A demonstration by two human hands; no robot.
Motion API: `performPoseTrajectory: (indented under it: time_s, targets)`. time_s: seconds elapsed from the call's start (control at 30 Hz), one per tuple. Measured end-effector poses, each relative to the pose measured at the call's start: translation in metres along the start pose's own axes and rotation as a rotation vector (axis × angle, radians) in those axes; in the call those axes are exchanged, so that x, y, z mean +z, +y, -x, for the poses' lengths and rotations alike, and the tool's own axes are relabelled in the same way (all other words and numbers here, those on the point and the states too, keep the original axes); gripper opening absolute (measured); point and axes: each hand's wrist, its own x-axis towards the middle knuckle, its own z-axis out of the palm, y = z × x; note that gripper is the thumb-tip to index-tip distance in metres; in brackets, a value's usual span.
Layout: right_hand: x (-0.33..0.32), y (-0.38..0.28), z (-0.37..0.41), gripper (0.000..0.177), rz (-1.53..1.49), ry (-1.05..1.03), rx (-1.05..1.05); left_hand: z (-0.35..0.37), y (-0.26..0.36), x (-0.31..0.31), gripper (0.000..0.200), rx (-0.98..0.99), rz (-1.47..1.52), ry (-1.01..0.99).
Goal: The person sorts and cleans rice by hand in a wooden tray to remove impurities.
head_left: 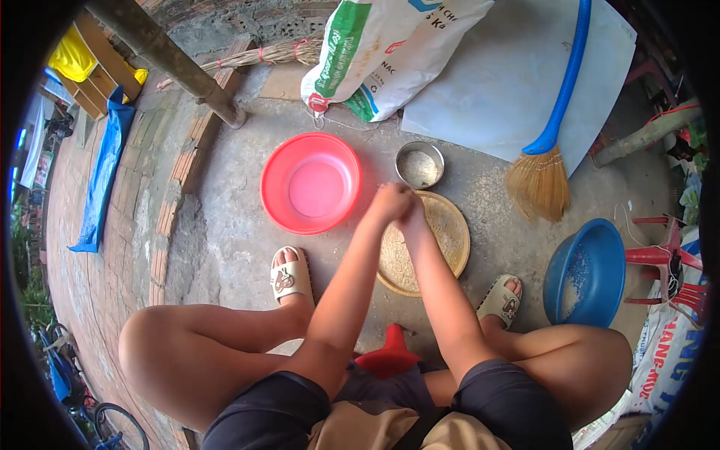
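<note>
My left hand (391,200) and my right hand (410,213) meet above the far left rim of a round, shallow woven tray (459,264). Both look closed and pressed together, and whatever may be between the fingers is hidden. Pale grain or husk (439,229) covers the tray's inside. Just beyond my hands stands a small metal bowl (400,169) with pale grain in it. To the left of them, a pink plastic basin (270,199) sits on the concrete floor with no contents visible.
A blue basin (600,251) with some white grains leans at the right by a red plastic stool (656,259). A blue-handled broom (541,184) rests on a grey sheet (480,105). White sacks (382,60) stand behind. A bamboo pole (172,64) rises at the upper left.
</note>
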Motion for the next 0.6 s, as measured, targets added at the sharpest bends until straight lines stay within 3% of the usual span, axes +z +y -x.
performPoseTrajectory:
  time_s: [0.03,0.07,0.1,0.17,0.2,0.23,0.37,0.43,0.57,0.6]
  targets:
    - [0.013,0.004,0.005,0.031,0.258,0.318,-0.217,0.002,0.001,0.010,0.036,0.083,-0.053,-0.019]
    - [0.029,0.005,0.008,0.026,0.270,0.459,-0.271,0.004,0.005,0.009,0.037,0.075,-0.046,-0.033]
    - [0.011,-0.008,0.009,0.026,0.277,0.467,-0.271,0.006,0.007,0.009,0.037,0.068,-0.035,-0.048]
    - [-0.017,-0.042,0.005,0.024,0.299,0.730,-0.240,-0.003,-0.003,-0.010,0.038,0.064,0.156,-0.212]
    - [0.007,-0.041,0.001,0.027,0.174,0.897,-0.323,-0.009,-0.008,-0.022,0.037,0.015,0.192,-0.292]
    - [0.038,-0.040,-0.006,0.030,0.168,0.946,-0.401,0.002,0.008,-0.039,0.035,-0.006,0.148,-0.112]
    - [0.116,-0.062,-0.026,0.043,0.462,0.831,-0.493,-0.014,-0.039,-0.053,0.034,-0.157,0.233,0.063]
    - [0.180,-0.051,-0.034,0.052,0.917,1.231,-0.237,-0.016,-0.055,-0.052,0.033,-0.255,0.431,0.122]
    - [0.146,-0.057,-0.012,0.060,1.027,1.184,-0.235,-0.005,-0.046,-0.051,0.033,-0.340,0.535,0.025]
    - [0.120,-0.059,-0.001,0.054,1.021,1.175,-0.412,-0.005,-0.044,-0.047,0.031,-0.349,0.504,-0.006]
